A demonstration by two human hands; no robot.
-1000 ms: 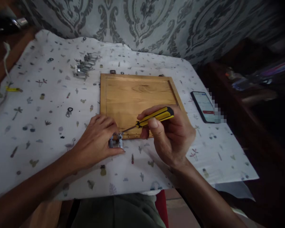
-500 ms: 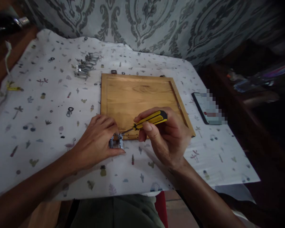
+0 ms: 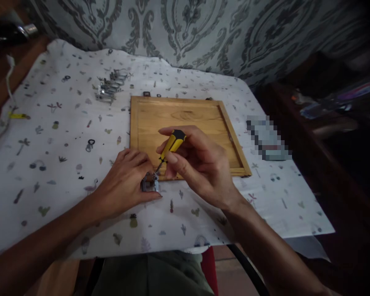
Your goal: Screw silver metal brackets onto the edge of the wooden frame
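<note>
A wooden panel (image 3: 175, 123) with a raised frame lies flat in front of me. At its near left corner sits a metal hinge (image 3: 156, 185), partly covered by fingers. My left hand (image 3: 128, 176) is closed around the hinge, thumb below and fingers above, steadying it against the panel's edge. My right hand (image 3: 203, 164) grips a yellow and black screwdriver (image 3: 172, 146) by its handle between thumb and fingers. The screwdriver's tip points down at the hinge and seems to touch it; the exact spot of contact is too small to tell.
Several metal hinges (image 3: 111, 86) stand in a row at the back left. A blurred-out phone (image 3: 268, 139) lies right of the panel. A yellow-ended tape or cord (image 3: 18, 116) is at the far left. A patterned cloth (image 3: 61, 144) covers the table.
The screwdriver has tilted from nearly flat to steeper, its handle swinging up and to the left with my right hand. My left hand stays on the hinge.
</note>
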